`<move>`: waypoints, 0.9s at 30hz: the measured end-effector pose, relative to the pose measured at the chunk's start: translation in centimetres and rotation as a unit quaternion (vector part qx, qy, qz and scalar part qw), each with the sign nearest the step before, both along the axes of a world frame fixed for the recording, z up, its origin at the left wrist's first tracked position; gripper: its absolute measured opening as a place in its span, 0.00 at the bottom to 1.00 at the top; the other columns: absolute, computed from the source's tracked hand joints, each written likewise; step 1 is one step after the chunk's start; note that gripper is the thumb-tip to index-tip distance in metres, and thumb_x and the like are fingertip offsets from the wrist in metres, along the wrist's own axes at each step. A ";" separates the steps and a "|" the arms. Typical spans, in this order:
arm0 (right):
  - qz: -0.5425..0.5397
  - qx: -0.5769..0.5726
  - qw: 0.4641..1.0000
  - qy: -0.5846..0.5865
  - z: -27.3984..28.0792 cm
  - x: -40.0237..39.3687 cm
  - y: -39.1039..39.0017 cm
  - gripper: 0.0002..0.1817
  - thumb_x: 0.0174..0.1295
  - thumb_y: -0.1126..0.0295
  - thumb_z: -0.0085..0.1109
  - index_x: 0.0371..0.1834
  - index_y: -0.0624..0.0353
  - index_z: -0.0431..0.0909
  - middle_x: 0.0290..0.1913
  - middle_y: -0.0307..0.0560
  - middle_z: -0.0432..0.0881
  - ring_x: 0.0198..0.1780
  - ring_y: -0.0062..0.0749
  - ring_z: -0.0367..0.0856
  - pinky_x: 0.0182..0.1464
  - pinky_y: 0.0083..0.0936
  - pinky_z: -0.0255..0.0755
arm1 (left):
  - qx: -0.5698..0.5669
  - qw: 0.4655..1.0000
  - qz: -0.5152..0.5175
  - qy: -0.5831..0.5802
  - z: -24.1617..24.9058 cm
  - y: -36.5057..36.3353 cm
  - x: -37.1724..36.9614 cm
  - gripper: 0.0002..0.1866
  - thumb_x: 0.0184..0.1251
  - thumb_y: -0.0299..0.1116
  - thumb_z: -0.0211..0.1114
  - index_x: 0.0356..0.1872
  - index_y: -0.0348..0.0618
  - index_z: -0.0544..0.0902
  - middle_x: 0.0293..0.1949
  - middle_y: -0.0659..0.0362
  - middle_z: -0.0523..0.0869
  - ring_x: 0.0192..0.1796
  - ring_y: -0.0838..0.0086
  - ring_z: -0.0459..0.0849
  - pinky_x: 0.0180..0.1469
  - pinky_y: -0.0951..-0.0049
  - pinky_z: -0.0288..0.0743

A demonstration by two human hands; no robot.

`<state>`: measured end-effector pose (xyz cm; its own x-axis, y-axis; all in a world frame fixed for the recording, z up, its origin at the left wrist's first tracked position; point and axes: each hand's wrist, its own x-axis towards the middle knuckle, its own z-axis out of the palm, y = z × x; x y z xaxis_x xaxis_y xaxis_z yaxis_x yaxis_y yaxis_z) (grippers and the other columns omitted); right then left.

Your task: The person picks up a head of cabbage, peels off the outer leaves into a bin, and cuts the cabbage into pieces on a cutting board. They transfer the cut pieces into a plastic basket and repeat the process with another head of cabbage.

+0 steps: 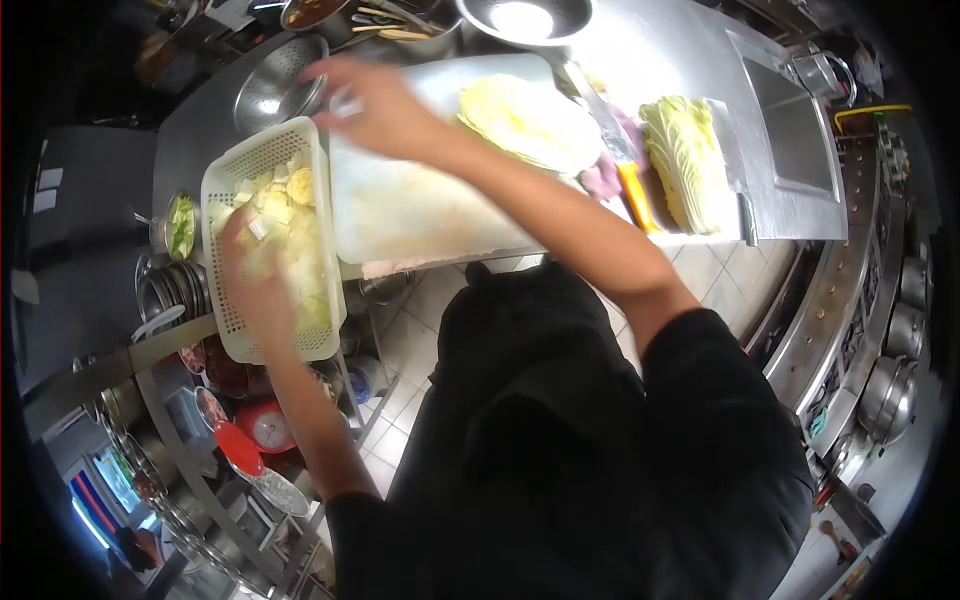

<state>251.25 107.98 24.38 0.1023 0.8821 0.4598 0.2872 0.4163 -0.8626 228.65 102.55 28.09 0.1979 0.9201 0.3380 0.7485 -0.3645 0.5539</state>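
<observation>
My left hand (258, 285) is inside the pale perforated plastic basket (222, 190), over cut cabbage pieces (305, 185). Motion blurs its fingers, so their grip does not show. Over the upper left corner of the white cutting board (400, 205), my right hand (375, 105) reaches toward the metal bowl (268, 95). Its thumb and fingers look apart, with a small whitish patch between them that I cannot make out. A cut napa cabbage portion (530, 120) lies on the board beyond my right forearm.
Right of the board are a knife with an orange handle (638, 195), a purple cloth (602, 178) and another napa cabbage (685, 160). A large steel bowl (525, 18) stands at the back. Metal plates (172, 290) and a small bowl of greens (181, 225) are left of the basket.
</observation>
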 end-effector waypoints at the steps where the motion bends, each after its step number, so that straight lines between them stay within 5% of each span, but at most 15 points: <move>1: -0.051 0.059 0.997 0.026 -1.1 4.0 -2.5 0.25 0.51 0.78 0.61 0.56 0.57 0.74 0.46 0.53 0.81 0.45 0.45 0.81 0.50 0.38 0.75 | -0.029 0.995 -0.091 -0.027 -1.1 -0.9 4.3 0.31 0.51 0.16 0.61 0.61 0.41 0.72 0.59 0.53 0.75 0.63 0.62 0.73 0.68 0.66 0.61; 3: -0.203 -0.015 0.975 -0.092 -4.0 12.7 -9.6 0.26 0.48 0.82 0.59 0.54 0.58 0.75 0.47 0.53 0.81 0.44 0.42 0.81 0.46 0.33 0.75 | -0.086 0.944 -0.312 0.061 -4.3 -1.3 11.9 0.41 0.45 0.16 0.65 0.67 0.49 0.67 0.70 0.51 0.61 0.72 0.57 0.59 0.72 0.61 0.52; 5: -0.286 -0.258 0.918 -0.091 -4.1 16.9 -17.7 0.22 0.51 0.80 0.59 0.53 0.59 0.74 0.47 0.53 0.80 0.44 0.43 0.81 0.43 0.34 0.75 | -0.048 0.878 -0.412 0.238 -7.8 -2.0 19.3 0.49 0.46 0.16 0.63 0.73 0.59 0.57 0.73 0.47 0.50 0.73 0.50 0.54 0.71 0.50 0.52; 6: -0.324 -0.170 0.904 -0.222 -6.5 18.5 -20.6 0.21 0.52 0.77 0.60 0.52 0.58 0.74 0.46 0.55 0.79 0.44 0.45 0.81 0.42 0.35 0.76 | 0.057 0.842 -0.426 0.326 -9.4 -2.2 22.8 0.52 0.46 0.19 0.65 0.74 0.63 0.52 0.73 0.46 0.50 0.73 0.52 0.55 0.68 0.40 0.53; 8: -0.338 -0.194 0.861 -0.327 -12.6 20.9 -26.1 0.26 0.49 0.76 0.61 0.57 0.57 0.73 0.47 0.60 0.74 0.49 0.56 0.75 0.50 0.41 0.72 | 0.162 0.792 -0.471 0.353 -12.7 -1.4 27.6 0.53 0.46 0.26 0.68 0.75 0.64 0.49 0.73 0.45 0.51 0.73 0.54 0.56 0.63 0.34 0.55; 10: -0.318 -0.319 0.841 -0.300 -14.4 20.2 -29.0 0.34 0.46 0.79 0.63 0.61 0.54 0.68 0.51 0.59 0.70 0.53 0.56 0.72 0.53 0.41 0.70 | 0.131 0.764 -0.480 0.412 -12.7 -0.3 31.1 0.55 0.44 0.29 0.70 0.75 0.65 0.48 0.72 0.45 0.54 0.72 0.54 0.58 0.63 0.33 0.56; 15: -0.284 -0.318 0.857 -0.291 -15.7 20.1 -28.2 0.39 0.46 0.81 0.61 0.66 0.51 0.63 0.48 0.56 0.70 0.50 0.54 0.73 0.51 0.42 0.71 | 0.040 0.721 -0.499 0.479 -10.9 0.8 32.6 0.51 0.45 0.35 0.70 0.73 0.68 0.53 0.68 0.47 0.61 0.67 0.51 0.64 0.63 0.41 0.60; 18: -0.264 -0.366 0.856 -0.254 -15.4 21.3 -27.1 0.39 0.46 0.81 0.56 0.66 0.46 0.62 0.49 0.52 0.73 0.51 0.52 0.76 0.50 0.42 0.72 | -0.037 0.874 -0.445 0.191 -8.6 2.0 28.7 0.50 0.43 0.30 0.72 0.71 0.55 0.55 0.64 0.46 0.65 0.61 0.53 0.70 0.63 0.58 0.66; 20: -0.255 -0.314 0.889 -0.214 -16.3 22.9 -27.7 0.38 0.46 0.81 0.55 0.66 0.46 0.63 0.50 0.54 0.75 0.51 0.53 0.76 0.50 0.43 0.72 | -0.083 0.917 -0.385 -0.063 -7.0 2.0 23.5 0.48 0.41 0.28 0.74 0.67 0.46 0.57 0.62 0.48 0.66 0.61 0.57 0.70 0.64 0.63 0.67; 22: -0.236 -0.314 0.909 -0.137 -15.0 23.1 -27.6 0.34 0.48 0.81 0.52 0.63 0.47 0.65 0.46 0.60 0.81 0.50 0.57 0.78 0.50 0.44 0.71 | -0.104 0.927 -0.253 -0.257 -9.5 0.9 16.7 0.52 0.41 0.28 0.78 0.68 0.45 0.53 0.61 0.53 0.66 0.63 0.63 0.68 0.65 0.64 0.66; 24: -0.231 -0.376 0.893 -0.094 -14.7 22.9 -28.4 0.34 0.49 0.84 0.49 0.63 0.45 0.65 0.40 0.54 0.82 0.39 0.46 0.82 0.42 0.35 0.74 | -0.112 0.915 -0.193 -0.335 -12.6 -1.7 12.4 0.54 0.41 0.24 0.76 0.69 0.46 0.49 0.60 0.53 0.66 0.63 0.62 0.68 0.65 0.64 0.66; 26: -0.153 -0.353 0.918 0.099 -15.8 22.7 -29.9 0.30 0.54 0.83 0.46 0.63 0.48 0.63 0.26 0.42 0.71 0.21 0.21 0.68 0.21 0.16 0.62 | -0.204 0.833 -0.064 -0.510 -15.6 -4.5 9.2 0.55 0.40 0.22 0.76 0.70 0.46 0.48 0.62 0.52 0.65 0.63 0.62 0.67 0.65 0.65 0.66; 27: -0.126 -0.365 0.907 0.166 -14.4 21.9 -30.5 0.27 0.57 0.81 0.46 0.62 0.51 0.62 0.26 0.42 0.72 0.19 0.20 0.67 0.19 0.15 0.61 | -0.197 0.831 -0.046 -0.518 -16.1 -5.7 8.5 0.55 0.40 0.22 0.76 0.70 0.46 0.48 0.62 0.52 0.65 0.63 0.62 0.67 0.65 0.65 0.66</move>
